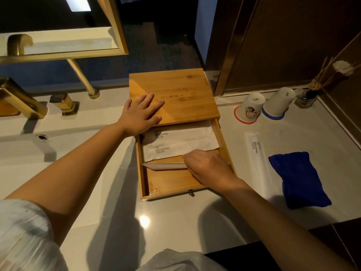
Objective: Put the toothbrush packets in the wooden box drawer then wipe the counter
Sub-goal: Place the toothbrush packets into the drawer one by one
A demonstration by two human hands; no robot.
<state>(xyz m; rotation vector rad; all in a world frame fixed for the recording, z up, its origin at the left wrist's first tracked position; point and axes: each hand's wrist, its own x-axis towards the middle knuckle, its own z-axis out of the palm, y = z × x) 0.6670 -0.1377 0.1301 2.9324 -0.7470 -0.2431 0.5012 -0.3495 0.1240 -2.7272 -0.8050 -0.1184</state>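
A wooden box stands on the white counter with its drawer pulled out toward me. Two white toothbrush packets marked BRUSHING TEETH lie flat at the back of the drawer. My right hand is over the drawer and pinches a third packet by its right end, edge-on just above the drawer floor. My left hand lies flat with straight fingers on the box lid. Another packet lies on the counter right of the box. A folded blue cloth lies further right.
Two upturned white cups stand on coasters behind the loose packet, beside a reed diffuser in the corner. A gold tap and sink basin lie to the left. A gold-framed mirror hangs behind.
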